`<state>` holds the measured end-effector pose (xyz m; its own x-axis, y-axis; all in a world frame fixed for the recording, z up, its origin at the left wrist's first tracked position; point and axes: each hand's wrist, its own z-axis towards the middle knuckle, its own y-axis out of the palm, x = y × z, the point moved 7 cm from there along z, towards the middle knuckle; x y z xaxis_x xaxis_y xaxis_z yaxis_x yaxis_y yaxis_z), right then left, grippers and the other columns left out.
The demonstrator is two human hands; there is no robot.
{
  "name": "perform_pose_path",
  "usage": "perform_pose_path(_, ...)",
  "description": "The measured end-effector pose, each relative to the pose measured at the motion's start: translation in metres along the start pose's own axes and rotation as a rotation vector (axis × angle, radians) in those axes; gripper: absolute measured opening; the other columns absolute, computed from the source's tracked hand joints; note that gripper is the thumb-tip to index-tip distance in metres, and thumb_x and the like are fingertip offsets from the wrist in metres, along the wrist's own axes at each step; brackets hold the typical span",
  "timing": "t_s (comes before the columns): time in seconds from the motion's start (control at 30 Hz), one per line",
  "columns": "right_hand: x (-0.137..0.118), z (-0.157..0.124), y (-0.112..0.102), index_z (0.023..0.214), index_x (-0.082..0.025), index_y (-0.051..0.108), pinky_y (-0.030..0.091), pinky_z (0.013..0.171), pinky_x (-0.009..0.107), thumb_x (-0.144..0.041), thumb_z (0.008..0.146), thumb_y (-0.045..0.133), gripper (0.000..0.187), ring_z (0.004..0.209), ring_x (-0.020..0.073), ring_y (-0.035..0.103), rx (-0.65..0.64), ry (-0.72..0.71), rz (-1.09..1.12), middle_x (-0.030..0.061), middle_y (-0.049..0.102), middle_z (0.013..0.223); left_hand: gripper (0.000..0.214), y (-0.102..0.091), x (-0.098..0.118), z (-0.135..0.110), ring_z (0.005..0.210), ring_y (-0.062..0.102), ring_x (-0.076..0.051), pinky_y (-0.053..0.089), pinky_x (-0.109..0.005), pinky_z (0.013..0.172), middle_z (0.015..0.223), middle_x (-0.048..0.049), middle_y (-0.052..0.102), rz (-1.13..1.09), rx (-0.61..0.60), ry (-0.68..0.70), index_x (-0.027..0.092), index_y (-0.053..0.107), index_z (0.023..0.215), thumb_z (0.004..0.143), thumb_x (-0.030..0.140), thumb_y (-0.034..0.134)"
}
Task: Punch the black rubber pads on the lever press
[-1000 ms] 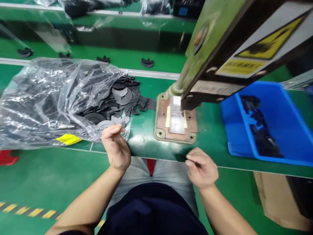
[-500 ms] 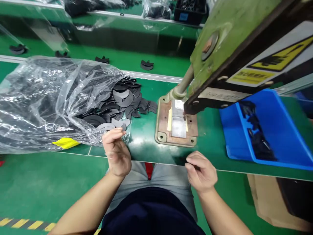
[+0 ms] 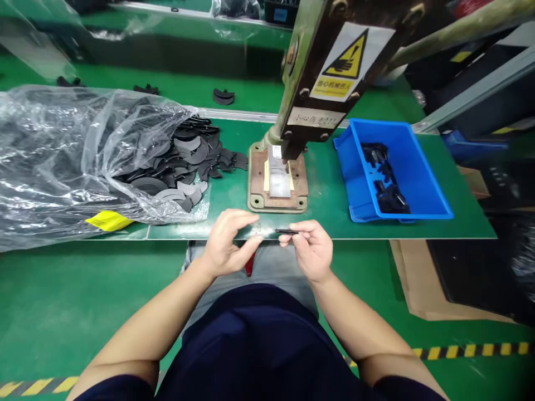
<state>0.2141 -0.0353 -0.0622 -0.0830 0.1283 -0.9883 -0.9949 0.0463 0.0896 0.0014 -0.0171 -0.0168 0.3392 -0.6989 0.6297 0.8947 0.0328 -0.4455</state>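
My right hand [image 3: 311, 248] pinches a thin flat black piece [image 3: 286, 231] by its end, edge-on at the table's front edge. My left hand [image 3: 228, 242] sits just left of it, fingers curled apart, thumb and fingertips near the piece's free end with nothing in them. Both hands hover in front of the press's rusty base plate [image 3: 277, 179], which carries a shiny metal die under the green press head [image 3: 321, 67].
A clear plastic bag [image 3: 67, 156] spills a heap of black crescent-shaped pieces [image 3: 188, 161] on the left of the green table [image 3: 334, 206]. A blue bin [image 3: 393, 172] with several black parts stands right of the press. A cardboard box [image 3: 422, 289] lies on the floor.
My left hand left the bag's mouth and came right toward the middle. My right hand rose slightly with the black piece. My view shifted so the press stands more centred.
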Motion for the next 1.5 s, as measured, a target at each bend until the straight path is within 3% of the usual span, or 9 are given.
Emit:
perform_pose_path(0.47,-0.019,-0.021,0.014,0.109,-0.027,0.069,0.065,0.064,0.031,-0.049,0.099,0.069,0.024,0.066,0.0153,0.074,-0.087,-0.131,-0.010,-0.0005,0.077,0.077,0.029,0.009,0.055,0.008,0.094,0.078,-0.020,0.060,-0.039,0.088,0.102,-0.0045,0.081,-0.071,-0.052,0.153,0.026,0.068,0.121,0.096,0.015,0.077)
perform_pose_path(0.63,-0.042,0.004,-0.013,0.120,-0.026,0.072,0.067,0.084,0.033,-0.037,0.097,0.073,0.026,0.091,0.0156,0.077,-0.058,-0.228,-0.143,0.0045,0.079,0.102,0.010,0.010,0.024,0.028,0.094,0.077,-0.019,0.059,-0.037,0.087,0.102,-0.0052,0.081,0.023,-0.059,0.092,0.025,0.071,0.109,0.100,0.021,0.072)
perform_pose_path(0.73,-0.098,0.048,-0.057,0.122,-0.026,0.073,0.062,0.102,0.033,-0.038,0.095,0.077,0.029,0.106,0.0142,0.073,0.102,-0.406,-0.213,0.0048,0.075,0.113,0.010,0.007,-0.020,0.061,0.095,0.076,-0.019,0.060,-0.035,0.089,0.102,-0.0071,0.080,0.094,0.009,0.013,0.022,0.074,0.106,0.104,0.028,0.067)
perform_pose_path(0.87,-0.221,0.092,-0.090,0.127,-0.024,0.070,0.063,0.093,0.032,-0.059,0.098,0.068,0.045,0.108,0.0140,0.074,0.251,-0.860,-0.261,0.0052,0.072,0.120,0.019,0.023,-0.067,0.106,0.104,0.074,-0.021,0.057,-0.036,0.098,0.109,-0.0082,0.080,0.232,-0.080,-0.019,0.021,0.077,0.108,0.106,0.031,0.061)
perform_pose_path(0.97,-0.295,0.111,-0.074,0.129,-0.028,0.067,0.059,0.096,0.028,-0.069,0.099,0.052,0.053,0.127,0.0149,0.073,0.106,-0.952,-0.211,-0.0032,0.072,0.125,0.024,0.041,-0.082,0.124,0.107,0.073,-0.025,0.056,-0.040,0.099,0.111,-0.0097,0.079,0.377,-0.245,-0.001,0.022,0.079,0.110,0.107,0.032,0.058)
perform_pose_path(1.07,-0.327,0.119,-0.042,0.110,-0.022,0.074,0.057,0.095,0.035,-0.083,0.093,0.024,0.081,0.117,0.0164,0.076,-0.065,-0.885,-0.292,-0.0074,0.073,0.105,0.029,0.053,-0.081,0.131,0.106,0.071,-0.029,0.054,-0.044,0.095,0.111,-0.0114,0.078,0.508,-0.390,0.055,0.023,0.081,0.115,0.106,0.030,0.054)
perform_pose_path(1.13,-0.327,0.118,-0.028,0.099,-0.018,0.074,0.059,0.089,0.037,-0.085,0.092,0.023,0.085,0.092,0.0101,0.075,-0.106,-0.870,-0.314,-0.0058,0.065,0.085,0.030,0.055,-0.077,0.133,0.108,0.070,-0.030,0.053,-0.045,0.094,0.115,-0.0122,0.076,0.566,-0.443,0.071,0.025,0.081,0.119,0.106,0.028,0.054)
perform_pose_path(1.3,-0.286,0.090,-0.030,0.078,-0.021,0.065,0.060,0.076,0.038,-0.057,0.093,0.075,0.040,0.071,0.0121,0.064,0.011,-1.024,-0.191,-0.0027,0.057,0.071,0.030,0.055,-0.072,0.137,0.109,0.069,-0.030,0.053,-0.044,0.092,0.116,-0.0112,0.076,0.580,-0.476,0.068,0.025,0.081,0.118,0.106,0.028,0.054)
perform_pose_path(1.5,-0.202,0.050,-0.039,0.069,-0.027,0.059,0.056,0.109,0.059,-0.034,0.086,0.072,0.021,0.081,0.0195,0.068,0.021,-1.069,-0.421,-0.0036,0.062,0.067,0.029,0.060,-0.071,0.136,0.107,0.068,-0.030,0.053,-0.046,0.093,0.117,-0.0117,0.076,0.527,-0.477,0.069,0.024,0.082,0.113,0.106,0.028,0.054)
